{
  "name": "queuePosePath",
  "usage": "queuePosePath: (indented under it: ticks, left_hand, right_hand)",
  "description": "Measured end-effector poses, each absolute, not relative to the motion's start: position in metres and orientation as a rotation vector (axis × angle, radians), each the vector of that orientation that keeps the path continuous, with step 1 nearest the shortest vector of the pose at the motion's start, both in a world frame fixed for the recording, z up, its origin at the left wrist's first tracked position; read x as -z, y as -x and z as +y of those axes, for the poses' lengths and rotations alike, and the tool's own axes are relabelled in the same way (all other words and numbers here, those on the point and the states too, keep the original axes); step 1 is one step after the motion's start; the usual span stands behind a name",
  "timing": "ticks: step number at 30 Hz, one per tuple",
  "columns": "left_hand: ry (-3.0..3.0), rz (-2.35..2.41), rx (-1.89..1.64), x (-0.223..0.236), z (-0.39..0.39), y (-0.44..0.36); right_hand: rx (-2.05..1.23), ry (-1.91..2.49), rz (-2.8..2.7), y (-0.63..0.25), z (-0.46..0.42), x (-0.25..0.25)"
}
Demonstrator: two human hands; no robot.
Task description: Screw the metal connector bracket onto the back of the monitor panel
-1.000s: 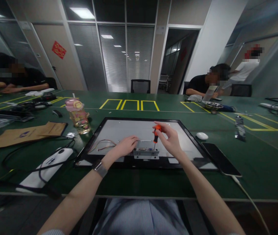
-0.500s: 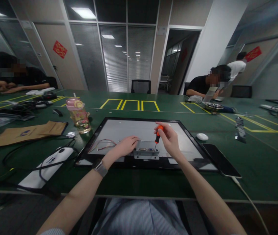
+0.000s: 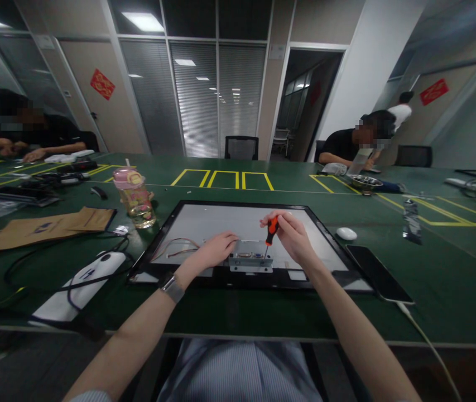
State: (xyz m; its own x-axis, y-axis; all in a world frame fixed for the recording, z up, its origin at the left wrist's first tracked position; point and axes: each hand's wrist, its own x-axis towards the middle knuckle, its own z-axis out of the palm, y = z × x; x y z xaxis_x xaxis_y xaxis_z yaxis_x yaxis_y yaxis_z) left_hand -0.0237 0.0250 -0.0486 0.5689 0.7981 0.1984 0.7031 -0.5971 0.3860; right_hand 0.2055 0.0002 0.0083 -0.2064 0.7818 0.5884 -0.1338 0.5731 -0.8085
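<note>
In front of me a flat display panel (image 3: pixel 204 219) with a black frame lies back side up. A metal bracket (image 3: pixel 251 268) with port connectors stands at its near edge. My left hand (image 3: pixel 220 249) is closed at the bracket's left end, its fingertips partly hidden. A red and black screwdriver (image 3: pixel 272 226) is gripped in my right hand (image 3: pixel 290 237). Its shaft points down, and the tip meets the right part of the bracket. Thin wires (image 3: pixel 179 245) lie on the panel left of my left hand.
To the left are a pink-lidded bottle (image 3: pixel 135 198), a brown paper bag (image 3: pixel 49 228) and a white power strip (image 3: pixel 81 287) with black cables. A white mouse-shaped case (image 3: pixel 346 234) and a plugged-in phone (image 3: pixel 378 273) lie right. Other people sit across the table.
My right hand has turned about the screwdriver handle, its fingers shifting slightly left and lower. The screwdriver tip and my left hand stay put. In the background a standing person has moved left.
</note>
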Motion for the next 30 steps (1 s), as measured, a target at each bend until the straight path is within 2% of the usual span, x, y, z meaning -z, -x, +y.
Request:
queuePosePath:
  ticks: [8, 14, 20, 30]
  left_hand:
    - [-2.521, 1.247, -0.497, 0.050, 0.027, 0.024]
    - [-2.532, 1.239, -0.520, 0.050, 0.026, 0.024]
    - [-2.532, 1.243, -0.520, 0.050, 0.026, 0.024]
    - [-2.524, 1.255, -0.524, 0.048, 0.025, 0.024]
  right_hand:
    - [-0.949, 0.608, -1.623, -0.210, 0.002, -0.003]
    - [-0.773, 0.587, -1.662, -0.210, 0.001, -0.007]
    - [-0.825, 0.638, -1.637, -0.211, -0.003, -0.010]
    - [-0.714, 0.605, -1.672, -0.210, -0.005, -0.013]
